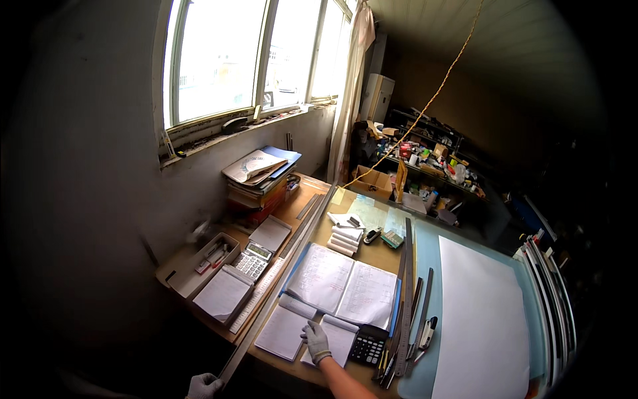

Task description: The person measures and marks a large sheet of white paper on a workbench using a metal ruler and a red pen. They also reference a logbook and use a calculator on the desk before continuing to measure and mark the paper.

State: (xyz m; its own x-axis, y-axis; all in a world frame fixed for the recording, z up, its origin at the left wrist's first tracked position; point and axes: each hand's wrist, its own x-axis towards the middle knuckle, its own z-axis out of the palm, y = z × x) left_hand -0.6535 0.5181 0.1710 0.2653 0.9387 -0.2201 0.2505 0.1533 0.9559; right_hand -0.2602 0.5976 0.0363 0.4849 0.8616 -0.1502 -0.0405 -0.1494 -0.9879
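Observation:
My right hand (pixel 316 342), in a pale grey glove, rests on the desk at the inner edges of two writing pads. Its fingers are slightly bent and apart, with nothing seen in them. Under and left of it lies one lined pad (pixel 282 336); the other pad (pixel 340 339) is on its right. A black calculator (pixel 368 344) sits right of that pad. Beyond the pads an open notebook (pixel 349 286) with handwritten pages lies in a blue cover. My left hand (pixel 204 386), also gloved, is low by the desk's near left edge, fingers curled; what they hold, if anything, is hidden.
Steel rulers (pixel 403 332), pens and a utility knife (pixel 429 332) lie right of the notebook. A large white sheet (pixel 482 319) covers the right side. On the left stand a white calculator (pixel 253 261), an open box (pixel 199 266) and stacked folders (pixel 262 169) below the window.

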